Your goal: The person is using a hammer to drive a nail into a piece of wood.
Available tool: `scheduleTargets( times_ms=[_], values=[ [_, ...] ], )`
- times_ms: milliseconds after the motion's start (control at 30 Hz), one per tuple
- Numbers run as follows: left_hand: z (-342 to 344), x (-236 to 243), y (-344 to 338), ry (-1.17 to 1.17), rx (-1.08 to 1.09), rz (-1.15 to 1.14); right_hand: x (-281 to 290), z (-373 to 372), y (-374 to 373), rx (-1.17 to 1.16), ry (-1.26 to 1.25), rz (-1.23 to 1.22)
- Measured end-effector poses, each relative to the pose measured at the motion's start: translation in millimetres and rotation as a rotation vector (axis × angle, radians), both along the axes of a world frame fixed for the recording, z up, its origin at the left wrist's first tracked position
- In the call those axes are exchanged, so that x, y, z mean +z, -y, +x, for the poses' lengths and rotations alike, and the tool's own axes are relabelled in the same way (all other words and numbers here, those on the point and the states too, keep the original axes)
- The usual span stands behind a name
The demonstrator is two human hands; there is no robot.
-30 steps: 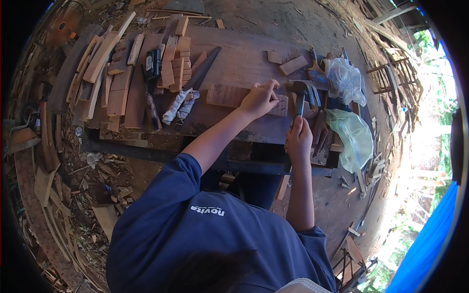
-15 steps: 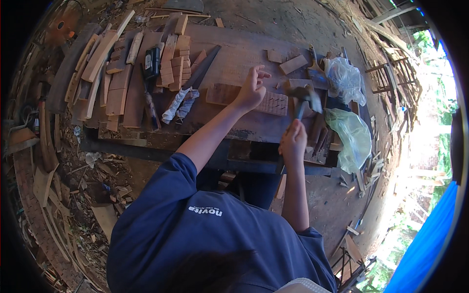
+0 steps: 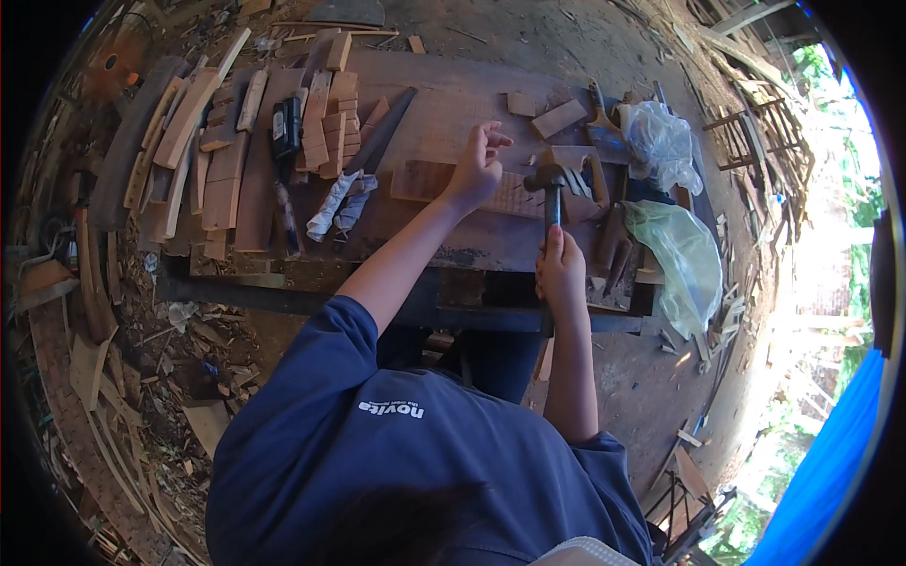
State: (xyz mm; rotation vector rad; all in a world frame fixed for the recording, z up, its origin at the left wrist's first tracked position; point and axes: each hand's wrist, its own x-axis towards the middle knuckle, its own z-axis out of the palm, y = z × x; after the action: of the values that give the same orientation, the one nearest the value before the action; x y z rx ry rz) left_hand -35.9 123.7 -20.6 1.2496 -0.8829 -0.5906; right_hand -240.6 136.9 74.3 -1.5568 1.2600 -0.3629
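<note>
Your right hand [image 3: 562, 268] is clamped on the handle of the hammer [image 3: 554, 206], fingers wrapped round it, with the head standing up beyond your knuckles and the claw pointing right. Your left hand [image 3: 478, 172] is ahead and to the left of it, fingers apart and loosely curled. It is in front of the middle of the plank [image 3: 422, 180], though from above it is hard to tell whether it touches the wood. That plank runs out on both sides of your left hand, and its right part, with rows of small dark marks, reaches toward the hammer's head. All this is over the bench [image 3: 439, 90], which spreads beyond both hands.

Past your left hand, up and to the right, lie a block [image 3: 560, 119] and a smaller block [image 3: 520, 104], just beside each other. Left of your left hand lies the saw [image 3: 385, 135], its blade slanting away and white wrapping around its near end. Farther left is the black case [image 3: 286, 128], with cut wood [image 3: 222, 189] in a heap beyond it. To the right of your right hand sit the green bag [image 3: 678, 247] and, farther ahead, the clear bag [image 3: 659, 143].
</note>
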Motion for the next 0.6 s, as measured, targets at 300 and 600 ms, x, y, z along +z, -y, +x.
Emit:
scheduleTargets(
  times_ms=[300, 600],
  values=[
    [-10, 17, -3, 0.378, -0.032, -0.015, -38, -61, -39, -0.276, 0.475, 0.077],
    [-27, 32, -5, 0.780, -0.109, 0.148, -91, -92, -39, -0.334, 0.478, 0.077]
  ],
)
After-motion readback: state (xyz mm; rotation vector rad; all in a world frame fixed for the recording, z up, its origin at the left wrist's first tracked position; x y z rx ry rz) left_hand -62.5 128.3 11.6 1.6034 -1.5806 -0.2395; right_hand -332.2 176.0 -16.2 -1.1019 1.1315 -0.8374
